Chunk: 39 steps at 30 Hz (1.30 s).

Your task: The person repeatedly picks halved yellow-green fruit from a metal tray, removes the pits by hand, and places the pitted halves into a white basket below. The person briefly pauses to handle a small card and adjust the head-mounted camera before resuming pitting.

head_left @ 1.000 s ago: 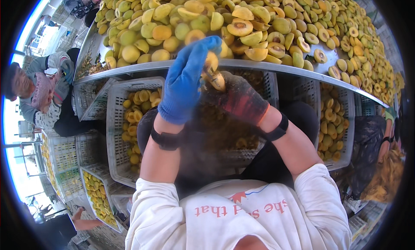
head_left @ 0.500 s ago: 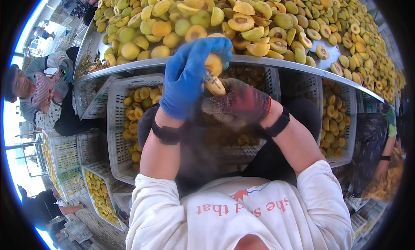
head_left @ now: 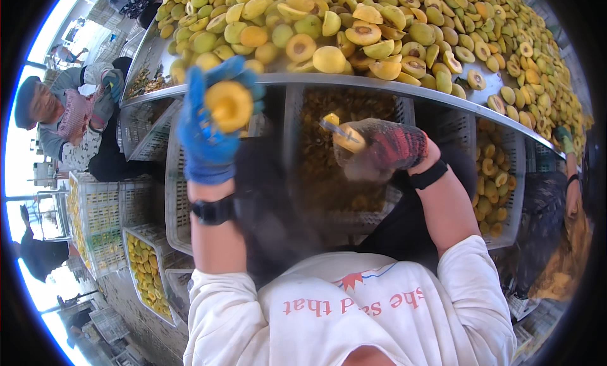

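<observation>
My left hand (head_left: 212, 129), in a blue glove, is raised near the table's front edge. It holds a yellow peach half (head_left: 229, 107), cut side up, with a hollow where the stone sat. To the right, my right hand (head_left: 382, 150), in a worn grey and red glove, is closed around a small coring tool (head_left: 349, 138) with a pale handle and a metal end. A yellow bit, apparently fruit flesh, shows at the tool's tip. The two hands are apart, above my lap and the crates.
Halved yellow-green peaches (head_left: 329, 59) are heaped on a metal-edged table (head_left: 278, 80) in front. Below it stand a crate of dark scraps (head_left: 348, 107) and a right-hand crate of halves (head_left: 490, 183). More crates (head_left: 104, 220) and a seated co-worker (head_left: 69, 107) are at the left.
My hands have separated: the left moved left with the peach half, its hollow now showing; the right moved right with the coring tool. The tool was at the fruit before.
</observation>
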Available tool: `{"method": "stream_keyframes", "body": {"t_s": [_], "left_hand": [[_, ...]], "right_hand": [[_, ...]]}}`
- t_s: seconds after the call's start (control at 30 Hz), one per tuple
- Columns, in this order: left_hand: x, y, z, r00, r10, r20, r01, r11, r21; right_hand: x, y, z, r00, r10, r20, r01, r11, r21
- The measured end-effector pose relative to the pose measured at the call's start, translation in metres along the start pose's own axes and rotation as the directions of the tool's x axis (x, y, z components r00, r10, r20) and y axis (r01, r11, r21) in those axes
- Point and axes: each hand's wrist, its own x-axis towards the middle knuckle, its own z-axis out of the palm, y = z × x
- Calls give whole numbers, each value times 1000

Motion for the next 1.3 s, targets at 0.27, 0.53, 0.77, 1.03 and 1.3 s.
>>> {"method": "stream_keyframes", "body": {"t_s": [0.27, 0.53, 0.77, 1.03, 1.3], "left_hand": [[43, 22, -39, 968, 247, -46, 80, -131, 988], [164, -46, -11, 948, -206, -241, 96, -538, 837], [131, -26, -46, 997, 37, 66, -75, 581, 811], [53, -51, 29, 819, 340, 461, -520, 780, 348], [47, -76, 35, 910, 147, 388, -365, 729, 579]], "right_hand": [[16, 4, 9, 957, -274, -96, 9, 357, -934], [13, -8, 4, 910, -331, -250, -96, 419, -903], [39, 8, -4, 789, -602, -126, 151, 388, -909], [44, 8, 10, 759, -634, -147, 244, 487, -839], [53, 10, 1, 733, -629, -258, -105, 270, -957]]}}
